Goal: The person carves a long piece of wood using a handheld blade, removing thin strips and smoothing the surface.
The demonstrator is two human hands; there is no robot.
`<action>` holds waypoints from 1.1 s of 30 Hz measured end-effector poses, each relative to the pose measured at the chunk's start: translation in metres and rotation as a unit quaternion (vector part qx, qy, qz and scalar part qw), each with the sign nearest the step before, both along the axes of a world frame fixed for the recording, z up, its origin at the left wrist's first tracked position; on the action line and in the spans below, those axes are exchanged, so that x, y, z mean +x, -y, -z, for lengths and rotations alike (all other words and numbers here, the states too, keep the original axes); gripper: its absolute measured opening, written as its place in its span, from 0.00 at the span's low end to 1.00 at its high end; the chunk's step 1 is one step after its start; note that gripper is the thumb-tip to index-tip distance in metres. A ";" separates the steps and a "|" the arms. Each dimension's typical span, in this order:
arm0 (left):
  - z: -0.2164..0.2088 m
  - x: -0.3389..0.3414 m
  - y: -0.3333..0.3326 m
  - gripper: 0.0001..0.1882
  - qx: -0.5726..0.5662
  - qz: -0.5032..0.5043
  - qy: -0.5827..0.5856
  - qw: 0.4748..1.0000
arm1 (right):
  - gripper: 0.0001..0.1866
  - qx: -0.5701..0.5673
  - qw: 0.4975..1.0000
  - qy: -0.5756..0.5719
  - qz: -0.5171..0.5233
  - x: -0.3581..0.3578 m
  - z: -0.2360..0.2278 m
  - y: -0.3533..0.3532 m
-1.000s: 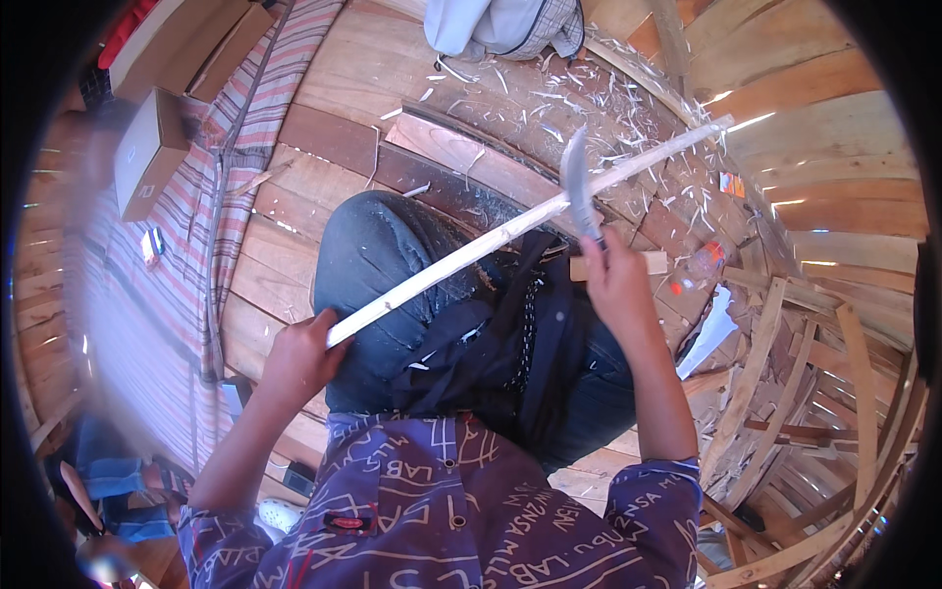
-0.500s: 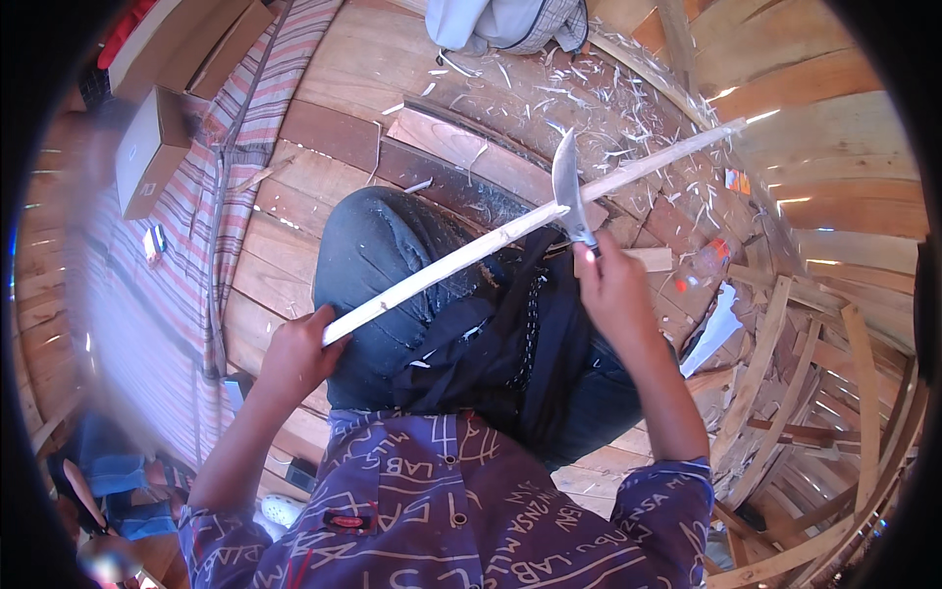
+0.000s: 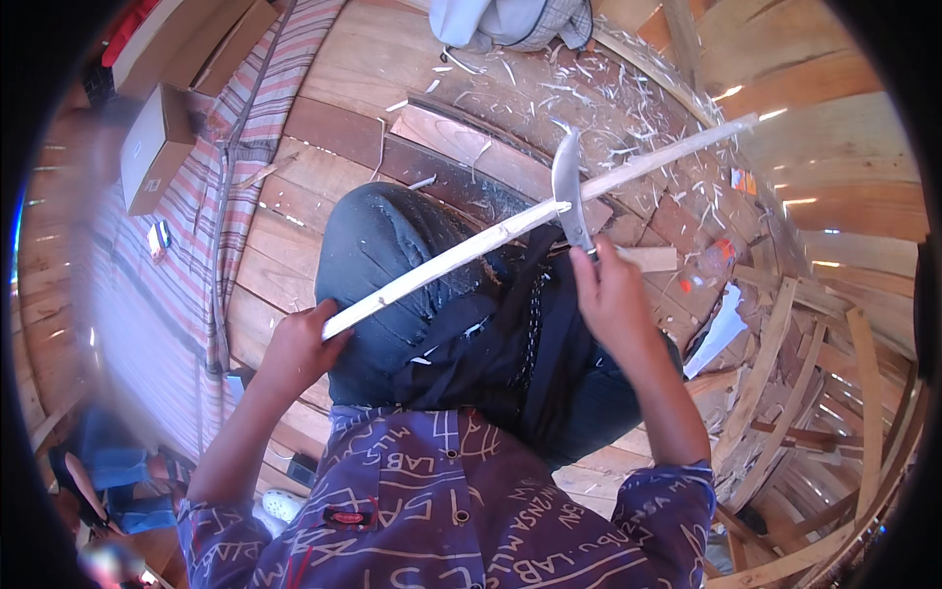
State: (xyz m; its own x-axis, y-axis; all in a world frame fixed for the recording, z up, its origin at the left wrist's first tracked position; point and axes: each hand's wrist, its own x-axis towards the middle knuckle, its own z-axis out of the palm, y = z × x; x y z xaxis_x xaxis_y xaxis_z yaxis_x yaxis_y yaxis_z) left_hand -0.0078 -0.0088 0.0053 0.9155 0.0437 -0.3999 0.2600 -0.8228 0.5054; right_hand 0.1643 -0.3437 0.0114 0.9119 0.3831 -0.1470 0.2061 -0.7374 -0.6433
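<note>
A long pale wooden stick (image 3: 442,263) slants across my raised knee, from the lower left up to the far right. My left hand (image 3: 301,346) is closed round its near end. In my right hand (image 3: 610,285) is a knife (image 3: 568,182) with a broad, curved blade, its handle mostly hidden by my fingers. The blade stands across the stick near its middle, touching it, with the tip pointing away from me. A small raised sliver shows on the stick at the blade.
Wood shavings (image 3: 628,128) litter the plank floor beyond my knee, around a wooden board (image 3: 471,147). A cloth bag (image 3: 510,22) lies at the far side. Cardboard boxes (image 3: 157,147) stand on a striped mat (image 3: 167,285) at left. Wooden strips (image 3: 760,373) and a plastic bottle (image 3: 714,260) lie at right.
The view has shifted slightly. Both hands keep their grip, and the blade stays at nearly the same spot on the stick, its angle a little changed.
</note>
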 end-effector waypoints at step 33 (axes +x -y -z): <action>-0.005 0.009 -0.004 0.12 -0.035 0.017 -0.021 0.999 | 0.15 0.280 0.858 -0.425 0.067 0.008 -0.001 0.009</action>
